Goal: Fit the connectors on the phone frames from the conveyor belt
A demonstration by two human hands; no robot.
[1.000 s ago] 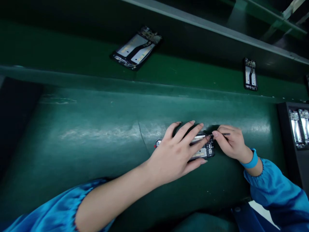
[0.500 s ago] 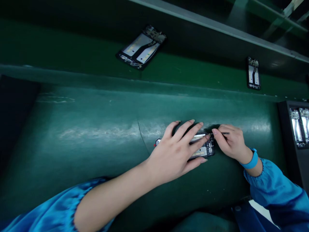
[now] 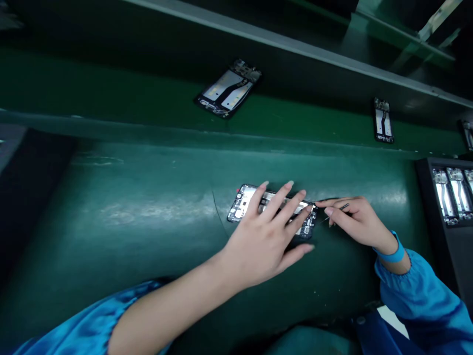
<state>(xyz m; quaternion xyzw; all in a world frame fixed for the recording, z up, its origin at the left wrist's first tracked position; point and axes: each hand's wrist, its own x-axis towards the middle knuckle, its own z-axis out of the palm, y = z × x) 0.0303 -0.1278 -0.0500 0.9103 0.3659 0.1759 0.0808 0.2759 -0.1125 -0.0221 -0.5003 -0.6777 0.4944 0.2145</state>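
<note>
An opened phone (image 3: 242,201), its inner parts bare, lies flat on the green mat (image 3: 155,236). Across it rests my left hand (image 3: 271,231), fingers spread over its middle and upper edge. That hand covers much of the phone's centre. At the phone's right end is my right hand (image 3: 353,219), closed around a thin dark tool that looks like tweezers (image 3: 343,207). The index fingertip of that hand touches the phone's corner, while the tool's fine tip points down and left beside the end. A blue band circles my right wrist.
On the raised green ledge lie an opened phone (image 3: 229,91) and a second one (image 3: 383,121) farther right. A black tray (image 3: 424,197) with several opened phones stands at the right. Something dark (image 3: 33,187) sits at the left edge.
The phone's left end now shows more from under my left hand, and the phone lies at a different slant. My right index finger has stretched out to its corner. The view has shifted slightly.
</note>
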